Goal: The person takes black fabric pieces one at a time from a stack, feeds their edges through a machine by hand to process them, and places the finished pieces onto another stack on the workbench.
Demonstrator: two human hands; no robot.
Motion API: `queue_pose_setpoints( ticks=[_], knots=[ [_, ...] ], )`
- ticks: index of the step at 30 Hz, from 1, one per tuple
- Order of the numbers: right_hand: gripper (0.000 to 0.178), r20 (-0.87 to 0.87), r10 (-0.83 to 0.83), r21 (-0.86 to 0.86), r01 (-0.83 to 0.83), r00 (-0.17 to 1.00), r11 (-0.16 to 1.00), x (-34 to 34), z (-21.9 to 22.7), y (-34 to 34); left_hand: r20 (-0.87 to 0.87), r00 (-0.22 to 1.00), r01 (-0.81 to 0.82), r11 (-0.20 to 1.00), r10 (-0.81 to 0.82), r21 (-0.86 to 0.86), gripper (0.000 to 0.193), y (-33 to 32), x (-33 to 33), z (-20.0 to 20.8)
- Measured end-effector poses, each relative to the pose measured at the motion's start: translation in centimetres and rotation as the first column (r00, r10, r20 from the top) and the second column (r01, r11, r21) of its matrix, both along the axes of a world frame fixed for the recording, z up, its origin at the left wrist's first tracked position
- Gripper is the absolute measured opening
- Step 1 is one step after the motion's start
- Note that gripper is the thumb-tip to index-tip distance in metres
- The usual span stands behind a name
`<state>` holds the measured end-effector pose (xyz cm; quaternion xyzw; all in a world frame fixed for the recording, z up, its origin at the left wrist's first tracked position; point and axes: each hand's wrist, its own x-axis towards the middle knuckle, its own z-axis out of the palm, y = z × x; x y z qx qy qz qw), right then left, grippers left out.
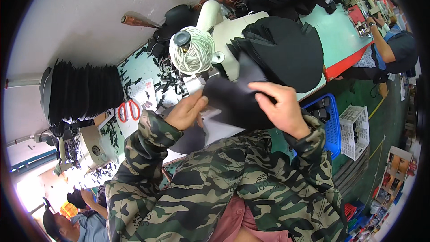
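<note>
A black, flat, flexible piece [230, 103] spans the space between my hands in front of the sewing machine [209, 15]; parts of it are blurred. My left hand [187, 111] is closed on its left edge, thumb on top. With thumb and fingers my right hand [283, 107] pinches its right side. Just beyond lies a fanned stack of black cut pieces [291, 51]. Another dark piece [190, 139] shows below my left hand, partly covered by my sleeve.
A coil of white cord [192, 51] hangs on the machine. Red-handled scissors [129, 110], black scraps [168, 74] and a tall row of black pieces [85, 92] are at left. Right stand a blue basket [330, 127] and white crate [354, 130]. Other people work at both sides.
</note>
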<state>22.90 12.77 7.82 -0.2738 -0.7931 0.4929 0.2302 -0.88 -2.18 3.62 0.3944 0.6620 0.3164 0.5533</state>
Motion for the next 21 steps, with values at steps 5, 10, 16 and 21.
queue_pose_setpoints(
  ticks=[5, 10, 16, 21],
  knots=[
    [0.025, -0.082, -0.273, 0.2, 0.284, 0.959, 0.938, -0.4, -0.5, -1.0, 0.163, 0.986, 0.064, 0.989, -0.042, -0.133, 0.032, 0.1, -0.7, -1.6],
    [0.036, 0.018, -0.12, 0.021, 0.119, 0.993, 0.993, -2.6, -2.6, -3.0, -0.123, 0.992, -0.031, 0.971, 0.002, -0.239, 0.027, 3.0, -2.4, -1.2],
    [0.039, -0.144, -0.184, 0.268, 0.218, 0.972, 0.938, -4.8, -2.7, -1.1, -0.201, 0.964, -0.204, 0.971, 0.176, -0.124, 0.027, 4.2, -0.8, -1.6],
    [0.065, -0.021, -0.213, 0.252, 0.212, 0.977, 0.944, -1.5, 2.4, -0.2, -0.127, 0.979, -0.167, 0.986, 0.162, -0.024, 0.026, 3.1, -0.5, -2.5]
  ],
)
